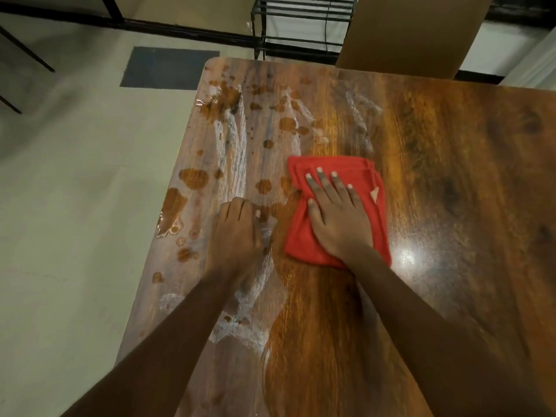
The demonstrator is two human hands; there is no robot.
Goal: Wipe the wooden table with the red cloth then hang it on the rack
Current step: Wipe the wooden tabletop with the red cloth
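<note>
Right hand (pixel 337 218) lies flat on the red cloth (pixel 304 236), fingers spread, palm pressing down, no pinch; it covers the cloth's middle. Cloth is folded, centre of frame, on the wooden table (pixel 451 176). Left hand (pixel 237 233) rests just left of the cloth, fingers curled under and hidden, so can't tell if it holds anything. Wet puddles (pixel 192 179) and white streaks cover the table's left part. Black rack (pixel 301 25) at top centre, beyond the table, cut off by the frame and partly behind a cardboard sheet (pixel 415 34).
</note>
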